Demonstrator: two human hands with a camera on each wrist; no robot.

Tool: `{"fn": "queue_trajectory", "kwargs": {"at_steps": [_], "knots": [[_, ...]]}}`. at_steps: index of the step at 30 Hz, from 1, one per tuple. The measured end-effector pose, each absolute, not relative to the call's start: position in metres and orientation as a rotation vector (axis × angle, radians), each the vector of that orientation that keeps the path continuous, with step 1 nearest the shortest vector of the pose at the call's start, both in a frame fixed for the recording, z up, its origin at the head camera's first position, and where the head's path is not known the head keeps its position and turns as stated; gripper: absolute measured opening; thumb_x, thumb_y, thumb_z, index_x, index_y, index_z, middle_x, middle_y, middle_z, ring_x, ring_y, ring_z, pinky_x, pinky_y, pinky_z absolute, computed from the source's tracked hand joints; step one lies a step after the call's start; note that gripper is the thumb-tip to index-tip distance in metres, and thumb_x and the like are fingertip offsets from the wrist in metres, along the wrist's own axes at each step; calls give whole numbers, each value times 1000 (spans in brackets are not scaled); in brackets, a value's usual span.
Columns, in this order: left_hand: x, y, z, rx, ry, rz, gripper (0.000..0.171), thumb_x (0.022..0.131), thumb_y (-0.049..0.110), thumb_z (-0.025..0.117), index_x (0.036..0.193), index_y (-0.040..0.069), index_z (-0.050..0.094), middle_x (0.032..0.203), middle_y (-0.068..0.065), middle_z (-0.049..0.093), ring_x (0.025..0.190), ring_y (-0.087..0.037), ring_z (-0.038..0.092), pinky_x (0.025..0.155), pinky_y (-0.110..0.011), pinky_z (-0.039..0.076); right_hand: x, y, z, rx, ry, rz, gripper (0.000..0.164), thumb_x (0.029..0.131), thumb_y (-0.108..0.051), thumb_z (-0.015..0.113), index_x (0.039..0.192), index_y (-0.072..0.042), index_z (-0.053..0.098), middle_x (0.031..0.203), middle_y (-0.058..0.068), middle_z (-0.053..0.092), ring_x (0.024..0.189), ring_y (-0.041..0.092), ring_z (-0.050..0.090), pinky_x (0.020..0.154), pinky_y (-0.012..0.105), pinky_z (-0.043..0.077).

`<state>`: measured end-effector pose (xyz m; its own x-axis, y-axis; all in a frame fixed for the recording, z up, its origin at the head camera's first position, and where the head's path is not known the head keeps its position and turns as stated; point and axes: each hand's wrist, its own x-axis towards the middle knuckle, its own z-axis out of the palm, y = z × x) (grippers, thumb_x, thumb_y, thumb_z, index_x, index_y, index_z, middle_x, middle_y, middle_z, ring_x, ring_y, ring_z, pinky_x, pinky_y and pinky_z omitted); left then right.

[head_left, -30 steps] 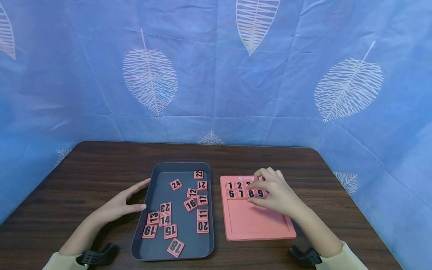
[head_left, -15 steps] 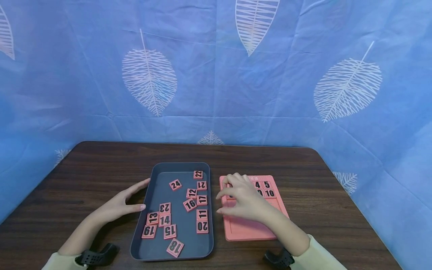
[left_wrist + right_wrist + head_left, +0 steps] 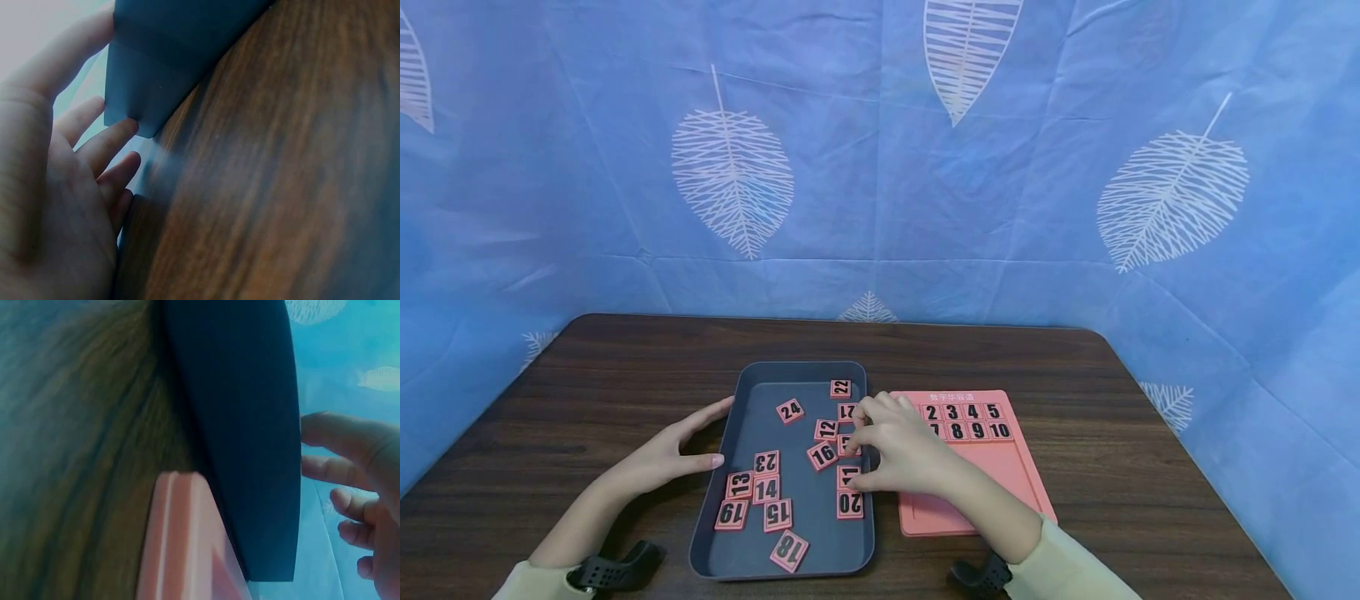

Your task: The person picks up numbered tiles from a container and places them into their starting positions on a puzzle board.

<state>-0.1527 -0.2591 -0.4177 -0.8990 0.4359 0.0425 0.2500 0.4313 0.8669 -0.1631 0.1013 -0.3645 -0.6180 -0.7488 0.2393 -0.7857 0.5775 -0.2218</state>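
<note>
The dark grey tray (image 3: 797,554) holds pink number tiles scattered across it. My left hand (image 3: 658,462) rests against the tray's left wall, thumb and fingers extended; the left wrist view shows its fingertips at the wall. My right hand (image 3: 898,446) reaches over the tray's right rim, fingers bent and spread from the thumb. Its thumb tip overlaps the edge of tile 11 (image 3: 847,475), and its index fingertip is over tile 17 (image 3: 844,445). Tile 20 (image 3: 850,504) lies just below tile 11, while tile 12 (image 3: 826,429) and tile 16 (image 3: 822,455) lie to the left.
Right of the tray lies a pink puzzle board (image 3: 992,475) with two rows of tiles at its top; the right hand hides part of its left side. Both stand on a dark wooden table (image 3: 1150,467). Behind hangs a blue leaf-patterned cloth (image 3: 880,167).
My right hand has moved left from the board's top rows, across the board, to the tray's right side. The left hand and the tray have stayed put.
</note>
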Motion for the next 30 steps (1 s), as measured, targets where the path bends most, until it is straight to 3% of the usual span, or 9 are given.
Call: {"fn": "queue_trajectory", "kwargs": {"at_steps": [30], "knots": [[-151,-259,-418,604,2505,1458,74,91,16,67,152,12,27,153,-23,23,136,-51,17,93,-76,21,-161,76,-366,1107,-2994,251,23,62,-41,88,70,-26,72,82,-10,42,82,12,35,68,29,27]]}}
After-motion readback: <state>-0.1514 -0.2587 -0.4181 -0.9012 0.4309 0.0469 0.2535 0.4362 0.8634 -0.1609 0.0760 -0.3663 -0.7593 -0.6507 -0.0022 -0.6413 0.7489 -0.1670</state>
